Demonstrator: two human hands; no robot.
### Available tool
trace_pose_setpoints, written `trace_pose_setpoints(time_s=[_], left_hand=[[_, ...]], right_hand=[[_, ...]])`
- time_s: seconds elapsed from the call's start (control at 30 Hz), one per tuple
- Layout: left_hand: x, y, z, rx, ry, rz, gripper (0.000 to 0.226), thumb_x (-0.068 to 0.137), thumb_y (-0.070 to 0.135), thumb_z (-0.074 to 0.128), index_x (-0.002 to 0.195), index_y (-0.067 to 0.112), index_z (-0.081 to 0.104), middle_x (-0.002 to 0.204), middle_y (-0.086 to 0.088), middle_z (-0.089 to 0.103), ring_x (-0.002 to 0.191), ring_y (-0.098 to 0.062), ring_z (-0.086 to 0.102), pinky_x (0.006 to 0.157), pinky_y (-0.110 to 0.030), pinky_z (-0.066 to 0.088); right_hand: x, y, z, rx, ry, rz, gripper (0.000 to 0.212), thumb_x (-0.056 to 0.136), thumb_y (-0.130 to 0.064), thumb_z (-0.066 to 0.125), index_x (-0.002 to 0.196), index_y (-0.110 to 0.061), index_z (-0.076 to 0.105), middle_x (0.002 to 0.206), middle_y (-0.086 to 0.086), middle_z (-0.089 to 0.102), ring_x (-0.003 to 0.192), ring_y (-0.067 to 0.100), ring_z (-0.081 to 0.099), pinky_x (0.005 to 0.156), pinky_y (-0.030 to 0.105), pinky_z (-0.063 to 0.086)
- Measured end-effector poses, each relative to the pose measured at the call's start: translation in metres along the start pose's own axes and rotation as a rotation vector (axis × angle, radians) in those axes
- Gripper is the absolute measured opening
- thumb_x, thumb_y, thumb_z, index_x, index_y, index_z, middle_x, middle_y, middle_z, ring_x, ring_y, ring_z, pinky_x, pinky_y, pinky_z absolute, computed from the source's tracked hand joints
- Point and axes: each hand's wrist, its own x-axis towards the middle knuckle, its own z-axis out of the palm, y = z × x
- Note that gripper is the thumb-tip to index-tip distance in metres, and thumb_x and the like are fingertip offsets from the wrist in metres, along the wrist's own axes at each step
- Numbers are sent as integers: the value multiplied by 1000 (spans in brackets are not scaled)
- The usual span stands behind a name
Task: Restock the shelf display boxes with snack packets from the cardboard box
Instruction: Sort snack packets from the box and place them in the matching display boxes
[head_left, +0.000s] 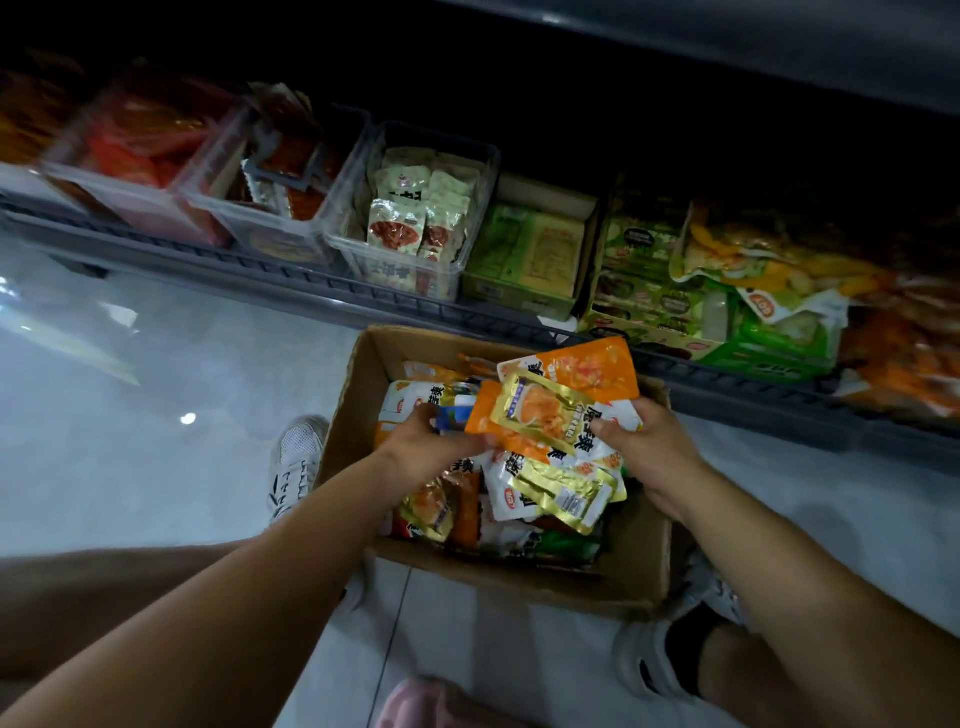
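Snack packets (550, 415) fanned over the cardboard box (639, 571).
Fingers of left hand (431, 447) and right hand (654, 457) pinch them; loose ones could slip out.

A glossy pale tiled floor (156, 395) fills the lower view, with a small bright spot of reflected light (187, 418) on it. A white laced sneaker (295, 467) stands on the person's left. On the right, a grey-white shoe (641, 662) shows a black sock (687, 647). A bare knee (78, 597) rests low at left. Something pink and blurred (415, 701) sits at the bottom edge.
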Motion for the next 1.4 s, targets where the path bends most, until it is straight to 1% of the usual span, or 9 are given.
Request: trace_pose_setpoints(time_s=[0.13,0.23,0.4,0.57,0.7,0.97,1.1,1.2,1.4], left_hand=[[-30,4,15,-94,-85,-110,124,56,75,85,154,21,32,160,-10,38,140,-35,44,105,-48,49],[-51,1,28,-316,-232,-203,93,56,64,91,129,19,56,143,-20,56,128,-41,56,98,-49,54],[-77,7,41,-640,-336,-310,101,52,58,91,130,9,49,126,-36,59,114,-49,63,96,-55,56],[-109,35,66,-899,-288,-63,68,66,53,77,120,14,62,122,-20,69,119,-34,64,111,-49,46],[-129,73,68,-1000,-233,135,68,71,50,75,126,11,67,116,-12,76,111,-28,72,95,-40,57],[-143,125,48,-983,-148,473,89,64,50,93,138,14,60,125,-17,72,112,-39,71,96,-60,56],[-149,143,34,-913,-40,495,66,80,33,87,137,15,58,116,-14,76,98,-37,76,72,-51,63],[-151,151,21,-846,-26,539,69,76,28,90,136,19,57,117,-12,76,99,-38,76,79,-63,60],[-156,163,-5,-603,12,708,76,67,26,93,132,13,57,119,-8,75,109,-30,73,101,-58,52]], right_hand=[[-19,-2,-5,116,-12,35,18,95,-10,66,96,-28,64,97,-12,69,88,6,65,73,30,49],[-33,-8,-6,168,8,50,15,95,-9,67,102,-22,68,101,-3,75,96,19,70,86,40,55],[-50,-37,-12,283,65,1,14,95,-7,65,106,-15,70,105,9,76,98,30,72,88,50,57],[-67,-77,-17,403,117,-68,18,95,-9,66,112,-10,69,110,12,74,102,34,70,90,59,55],[-87,-105,-17,446,123,-146,12,95,-9,66,105,-11,70,105,12,75,101,35,71,90,59,55],[-125,-153,-19,382,16,-428,27,91,-8,71,114,-20,66,108,4,76,100,24,73,92,50,57],[-130,-169,-26,394,21,-460,51,84,0,76,125,-22,56,112,1,74,101,21,73,89,49,58],[-132,-178,-34,425,-60,-461,53,83,2,74,128,-21,56,115,5,73,103,25,72,87,49,58],[-130,-209,-59,578,-154,-325,55,80,-52,61,121,-16,68,115,12,74,108,34,70,91,49,54]])
